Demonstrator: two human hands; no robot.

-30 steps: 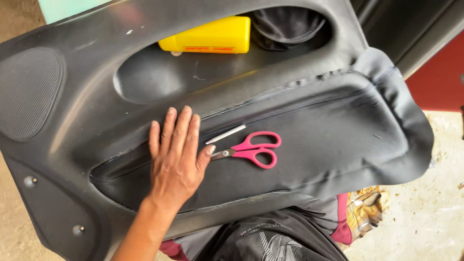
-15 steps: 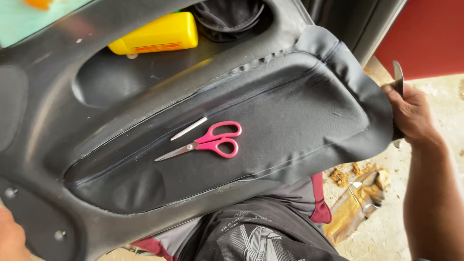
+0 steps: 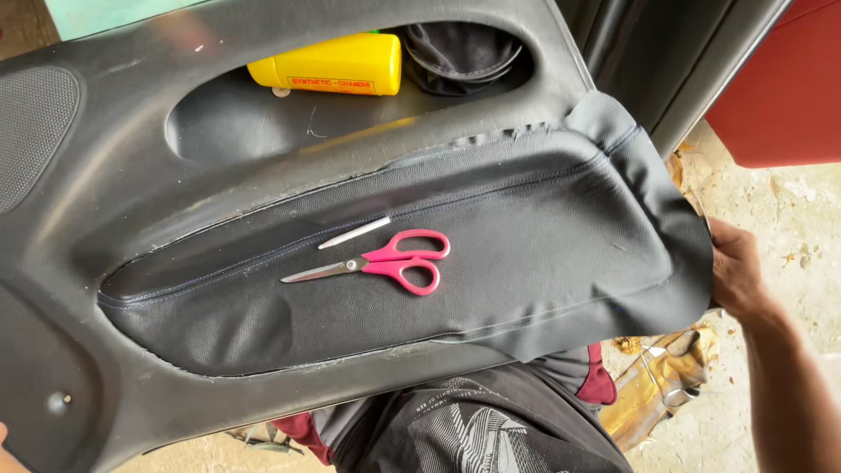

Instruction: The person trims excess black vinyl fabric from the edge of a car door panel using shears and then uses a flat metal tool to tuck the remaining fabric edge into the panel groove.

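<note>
A dark grey car door panel [image 3: 105, 201] lies across my lap, with black leatherette [image 3: 543, 236] stretched over its armrest area. Pink-handled scissors [image 3: 385, 263] rest shut on the leatherette, and a thin silver blade [image 3: 355, 232] lies just above them. My right hand [image 3: 736, 267] grips the leatherette's loose right edge where it wraps past the panel. Only a sliver of my left hand [image 3: 3, 434] shows at the bottom left corner beside the panel's edge; its fingers are hidden.
A yellow bottle [image 3: 328, 63] lies on its side in the panel's recessed pocket next to dark bundled cloth [image 3: 464, 52]. A red surface [image 3: 780, 88] is at the upper right. Concrete floor with scraps [image 3: 666, 385] lies below right.
One second ago my left hand pressed flat on the leatherette beside the scissors; it has since withdrawn to the bottom left corner. My right hand came in and took the right edge.
</note>
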